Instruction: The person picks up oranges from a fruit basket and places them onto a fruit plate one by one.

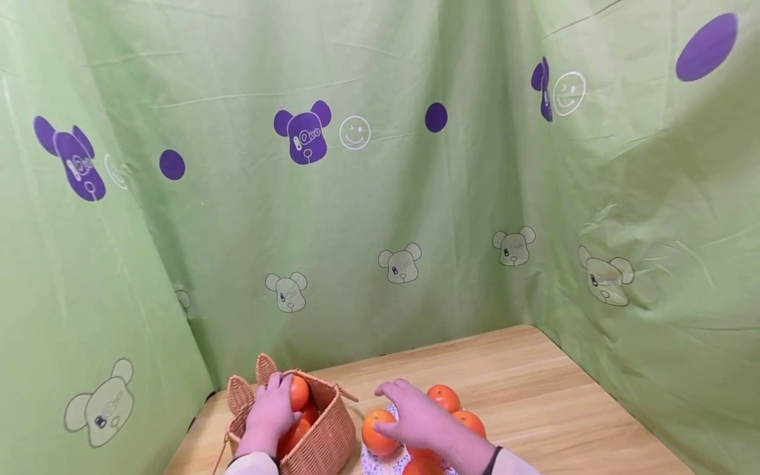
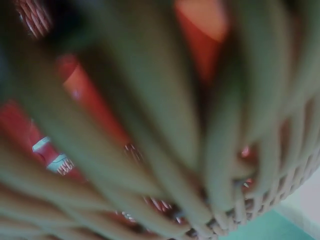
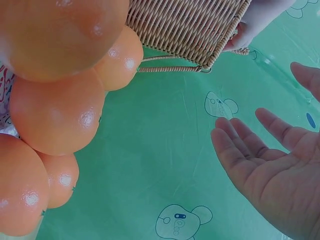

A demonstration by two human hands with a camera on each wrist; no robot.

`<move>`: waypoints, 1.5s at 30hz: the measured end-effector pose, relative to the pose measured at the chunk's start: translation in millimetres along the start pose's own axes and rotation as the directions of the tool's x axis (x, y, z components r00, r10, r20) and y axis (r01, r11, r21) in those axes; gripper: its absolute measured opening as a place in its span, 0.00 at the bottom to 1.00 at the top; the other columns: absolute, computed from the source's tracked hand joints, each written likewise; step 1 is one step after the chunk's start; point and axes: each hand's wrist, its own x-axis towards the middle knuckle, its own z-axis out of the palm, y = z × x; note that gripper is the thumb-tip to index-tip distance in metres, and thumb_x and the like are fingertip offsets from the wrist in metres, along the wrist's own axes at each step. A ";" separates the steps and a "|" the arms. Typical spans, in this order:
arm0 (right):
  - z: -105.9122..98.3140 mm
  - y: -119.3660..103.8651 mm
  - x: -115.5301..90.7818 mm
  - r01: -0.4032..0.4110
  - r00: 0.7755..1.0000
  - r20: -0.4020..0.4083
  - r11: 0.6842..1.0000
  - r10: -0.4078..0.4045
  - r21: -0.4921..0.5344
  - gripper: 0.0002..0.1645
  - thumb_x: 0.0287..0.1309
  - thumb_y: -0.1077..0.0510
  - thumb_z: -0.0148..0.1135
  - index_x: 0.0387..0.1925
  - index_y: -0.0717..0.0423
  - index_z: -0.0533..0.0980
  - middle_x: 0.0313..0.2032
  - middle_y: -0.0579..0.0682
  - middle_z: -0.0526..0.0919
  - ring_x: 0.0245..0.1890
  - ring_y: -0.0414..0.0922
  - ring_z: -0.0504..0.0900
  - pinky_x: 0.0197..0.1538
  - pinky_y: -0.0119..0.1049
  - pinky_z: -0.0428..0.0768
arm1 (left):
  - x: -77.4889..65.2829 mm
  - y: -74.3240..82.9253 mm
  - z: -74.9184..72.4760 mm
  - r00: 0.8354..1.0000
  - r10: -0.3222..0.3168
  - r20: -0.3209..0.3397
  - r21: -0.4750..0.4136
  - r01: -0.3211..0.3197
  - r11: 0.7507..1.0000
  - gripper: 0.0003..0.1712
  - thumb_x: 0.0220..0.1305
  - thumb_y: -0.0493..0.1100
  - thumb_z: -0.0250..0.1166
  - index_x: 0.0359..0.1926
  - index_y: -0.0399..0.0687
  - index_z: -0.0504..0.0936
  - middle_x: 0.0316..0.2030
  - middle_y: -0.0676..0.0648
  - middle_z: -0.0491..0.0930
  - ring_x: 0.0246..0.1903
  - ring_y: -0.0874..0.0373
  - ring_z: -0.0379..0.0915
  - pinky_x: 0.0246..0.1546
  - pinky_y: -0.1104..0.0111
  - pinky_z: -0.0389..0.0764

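My left hand (image 1: 270,410) reaches over the rim of a woven basket (image 1: 332,432) with leaf-shaped ears, its fingers and thumb around an orange (image 1: 299,393) near the top. Below that one, another orange (image 1: 295,437) lies inside the basket. To the right, my right hand (image 1: 418,417) hovers with spread, relaxed fingers over a purple-and-white patterned surface (image 1: 371,462) bearing several oranges. Its thumb overlaps the nearest orange (image 1: 378,434) in the head view. The right wrist view shows the same hand (image 3: 280,165) with nothing in its palm. Blurred basket weave (image 2: 150,100) fills the left wrist view.
Beyond my right hand sit two oranges, one farther back (image 1: 443,398) and one closer (image 1: 470,423). A further orange (image 1: 423,466) is at the bottom edge of the view. Green printed curtains (image 1: 368,198) enclose the wooden table (image 1: 534,389) behind and at both sides.
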 end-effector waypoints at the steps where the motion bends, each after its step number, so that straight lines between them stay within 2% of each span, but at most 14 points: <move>1: 0.1 0.1 0.0 -0.001 1.000 0.001 1.000 0.001 0.000 0.33 0.47 0.40 0.64 0.54 0.50 0.71 0.51 0.48 0.73 0.50 0.47 0.74 0.51 0.45 0.74 | -0.2 0.0 0.4 1.000 0.000 -0.002 0.001 0.000 1.000 0.44 0.38 0.46 0.73 0.58 0.34 0.68 0.52 0.34 0.65 0.48 0.32 0.62 0.47 0.45 0.67; 6: 0.0 0.2 0.0 0.000 1.000 0.004 1.000 0.000 0.000 0.33 0.47 0.40 0.64 0.53 0.49 0.71 0.51 0.48 0.73 0.50 0.47 0.74 0.50 0.45 0.74 | -1.1 0.0 0.0 0.999 0.004 0.035 -0.047 -0.002 0.999 0.46 0.37 0.44 0.74 0.57 0.30 0.64 0.53 0.32 0.64 0.48 0.31 0.63 0.49 0.44 0.66; 10: -0.5 0.8 -0.4 0.002 1.000 -0.001 1.000 -0.002 0.000 0.33 0.47 0.39 0.64 0.53 0.49 0.71 0.50 0.47 0.73 0.49 0.46 0.74 0.50 0.45 0.74 | -1.2 -0.6 -0.5 0.998 -0.015 0.059 -0.065 0.019 0.998 0.50 0.33 0.42 0.76 0.59 0.32 0.62 0.54 0.32 0.63 0.47 0.30 0.64 0.48 0.43 0.67; 14: 0.0 2.5 -1.6 0.003 1.000 -0.009 1.000 -0.003 -0.003 0.33 0.46 0.39 0.64 0.53 0.48 0.71 0.50 0.48 0.73 0.49 0.47 0.74 0.50 0.46 0.74 | -0.7 0.4 -0.1 0.998 -0.048 0.048 -0.039 0.050 0.998 0.53 0.32 0.44 0.76 0.62 0.37 0.63 0.56 0.34 0.61 0.46 0.28 0.61 0.43 0.42 0.70; 18: 0.4 3.4 -3.1 0.005 1.000 -0.012 1.000 -0.005 0.001 0.34 0.46 0.39 0.64 0.53 0.48 0.71 0.50 0.48 0.74 0.49 0.48 0.74 0.51 0.47 0.74 | -0.7 2.5 0.4 0.997 -0.065 0.031 -0.035 0.066 0.997 0.51 0.32 0.47 0.76 0.60 0.38 0.65 0.55 0.34 0.62 0.45 0.28 0.62 0.42 0.43 0.70; 25: 0.1 4.3 -3.8 0.012 1.000 -0.024 1.000 -0.011 0.010 0.33 0.47 0.39 0.64 0.53 0.49 0.71 0.50 0.47 0.74 0.50 0.47 0.74 0.52 0.46 0.74 | 0.7 2.5 1.5 0.999 -0.028 0.023 0.006 0.027 1.000 0.49 0.33 0.48 0.77 0.59 0.41 0.66 0.53 0.36 0.66 0.40 0.31 0.67 0.41 0.44 0.71; 30: 0.4 5.8 -5.0 0.011 1.000 -0.023 1.000 -0.011 0.018 0.32 0.47 0.39 0.63 0.52 0.47 0.71 0.51 0.47 0.73 0.51 0.47 0.73 0.52 0.47 0.73 | 1.5 0.8 2.4 0.999 -0.045 0.004 0.044 0.045 0.998 0.51 0.32 0.49 0.76 0.60 0.37 0.66 0.52 0.33 0.64 0.42 0.30 0.64 0.40 0.44 0.72; 32: 1.4 6.4 -5.2 0.008 1.000 -0.020 1.000 -0.007 0.017 0.32 0.47 0.38 0.63 0.52 0.47 0.71 0.51 0.47 0.73 0.51 0.47 0.73 0.52 0.47 0.73 | 1.3 -0.5 3.9 0.999 -0.052 0.009 0.038 0.052 0.998 0.51 0.33 0.50 0.76 0.60 0.36 0.65 0.51 0.33 0.64 0.43 0.30 0.64 0.41 0.44 0.71; 39: 2.5 8.6 -3.9 0.016 1.000 -0.025 1.000 -0.016 0.008 0.32 0.47 0.38 0.63 0.52 0.48 0.71 0.50 0.46 0.73 0.49 0.46 0.74 0.51 0.46 0.74 | 5.0 0.1 6.0 1.000 0.000 -0.016 -0.005 0.000 1.000 0.48 0.36 0.51 0.75 0.57 0.35 0.65 0.51 0.34 0.68 0.42 0.32 0.68 0.46 0.44 0.67; 42: 2.3 8.5 -3.6 0.009 1.000 -0.022 1.000 -0.009 0.012 0.32 0.47 0.38 0.63 0.52 0.47 0.71 0.50 0.46 0.73 0.49 0.46 0.74 0.51 0.46 0.74 | 6.6 1.6 4.3 0.999 0.005 -0.036 0.002 -0.005 1.000 0.44 0.38 0.50 0.74 0.56 0.36 0.66 0.49 0.35 0.68 0.37 0.33 0.70 0.43 0.45 0.71; 45: 1.9 8.1 -3.8 -0.001 1.000 -0.016 1.000 0.001 0.013 0.31 0.47 0.38 0.63 0.52 0.46 0.71 0.51 0.46 0.73 0.50 0.46 0.74 0.51 0.46 0.74 | 6.7 1.4 3.2 1.000 -0.008 -0.030 0.010 0.008 1.000 0.42 0.39 0.47 0.74 0.56 0.37 0.68 0.49 0.34 0.67 0.37 0.33 0.70 0.41 0.45 0.72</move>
